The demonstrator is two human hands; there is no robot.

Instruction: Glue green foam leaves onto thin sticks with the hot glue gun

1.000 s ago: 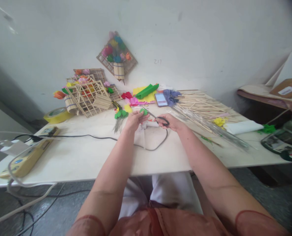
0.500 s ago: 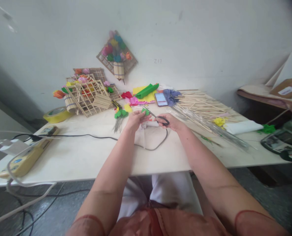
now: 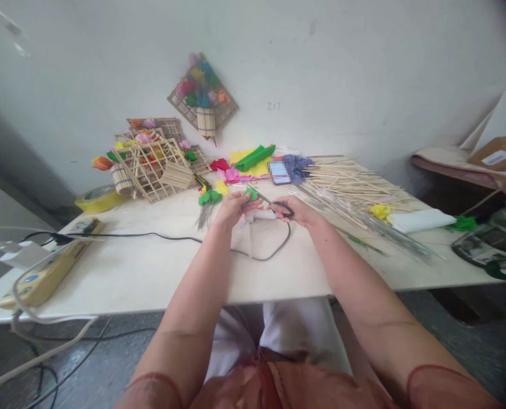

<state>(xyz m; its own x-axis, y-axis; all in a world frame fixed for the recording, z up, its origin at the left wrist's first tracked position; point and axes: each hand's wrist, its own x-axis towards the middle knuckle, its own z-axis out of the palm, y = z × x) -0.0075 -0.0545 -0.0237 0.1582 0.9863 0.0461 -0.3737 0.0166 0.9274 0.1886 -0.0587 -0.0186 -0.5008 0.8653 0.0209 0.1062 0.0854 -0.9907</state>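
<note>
Between the fingers of my left hand (image 3: 233, 205) is a small piece of green paper (image 3: 251, 195), closed in a pinch. My right hand (image 3: 297, 211) grips a pair of scissors (image 3: 285, 209) by the dark handles, the blades pointing left toward the green paper. Whether the blades touch the paper I cannot tell. Just left of my left hand lie green leaf shapes on thin wire stems (image 3: 210, 197). Under and between my hands sits a whitish object (image 3: 259, 215), partly hidden, with a dark cable (image 3: 274, 255) curving in front of it.
Lattice frames with paper flowers (image 3: 150, 165) lean at the back left near yellow tape (image 3: 99, 199) and a power strip (image 3: 50, 272). Coloured paper (image 3: 255, 159) lies at the back. Wooden sticks (image 3: 346, 184) and wires (image 3: 389, 232) spread to the right. A flower lattice (image 3: 201, 94) hangs on the wall.
Both hands stay nearly in place. The green paper has shifted very slightly left with my left hand; the scissors are still in my right hand.
</note>
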